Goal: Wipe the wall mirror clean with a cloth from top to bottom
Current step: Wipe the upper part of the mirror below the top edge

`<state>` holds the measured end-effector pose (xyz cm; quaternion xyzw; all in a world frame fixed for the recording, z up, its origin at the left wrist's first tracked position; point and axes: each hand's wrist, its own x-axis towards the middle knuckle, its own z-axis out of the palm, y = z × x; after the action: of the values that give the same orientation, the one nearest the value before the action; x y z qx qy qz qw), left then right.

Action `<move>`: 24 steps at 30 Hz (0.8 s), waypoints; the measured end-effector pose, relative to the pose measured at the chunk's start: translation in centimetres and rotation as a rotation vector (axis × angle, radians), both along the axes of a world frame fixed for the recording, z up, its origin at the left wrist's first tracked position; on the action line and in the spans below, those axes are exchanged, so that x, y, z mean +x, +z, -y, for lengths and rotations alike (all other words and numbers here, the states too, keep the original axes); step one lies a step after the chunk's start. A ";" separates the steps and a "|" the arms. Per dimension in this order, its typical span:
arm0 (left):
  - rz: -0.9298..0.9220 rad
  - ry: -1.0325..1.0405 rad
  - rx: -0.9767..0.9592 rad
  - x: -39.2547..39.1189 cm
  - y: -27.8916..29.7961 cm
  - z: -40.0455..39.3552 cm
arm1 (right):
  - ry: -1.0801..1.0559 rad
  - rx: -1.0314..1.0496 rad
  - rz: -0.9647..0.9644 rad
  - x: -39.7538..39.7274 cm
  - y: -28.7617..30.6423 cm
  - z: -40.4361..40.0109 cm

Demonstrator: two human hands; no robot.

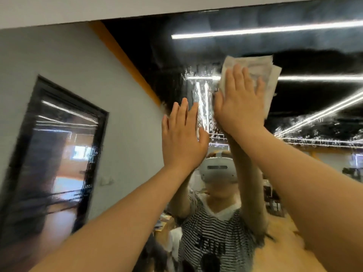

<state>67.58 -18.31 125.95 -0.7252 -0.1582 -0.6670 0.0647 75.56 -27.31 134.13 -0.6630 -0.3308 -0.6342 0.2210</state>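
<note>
Both arms reach up to a large frameless wall mirror [255, 42] near its top edge. The right hand [240, 104] presses a crumpled white paper-like cloth [261, 69] flat against the glass, fingers straight and spread over it. The left hand [182, 134] rests just beside it, palm on the glass, fingers straight and together, holding nothing. Wet droplets and streaks [202, 99] speckle the glass between and around the hands. The mirror reflects a person in a black-and-white striped shirt [214, 234] and white headset [218, 169]
</note>
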 end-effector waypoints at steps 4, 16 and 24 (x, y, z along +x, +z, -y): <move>-0.128 -0.142 0.029 -2.7 0.2 -1.3 | -0.018 -0.031 -0.056 -0.8 0.0 0.4; 0.144 0.027 -0.151 -15.1 0.1 -17.7 | -0.090 -0.067 -0.115 -2.2 0.4 1.3; 0.129 0.086 -0.073 -14.1 -2.0 -21.2 | -0.143 -0.001 -0.126 -1.8 1.0 -0.1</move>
<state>53.50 2.92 123.98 -0.6751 -0.2171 -0.7028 0.0562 73.80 -27.16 135.11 -0.7235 -0.2685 -0.6052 0.1954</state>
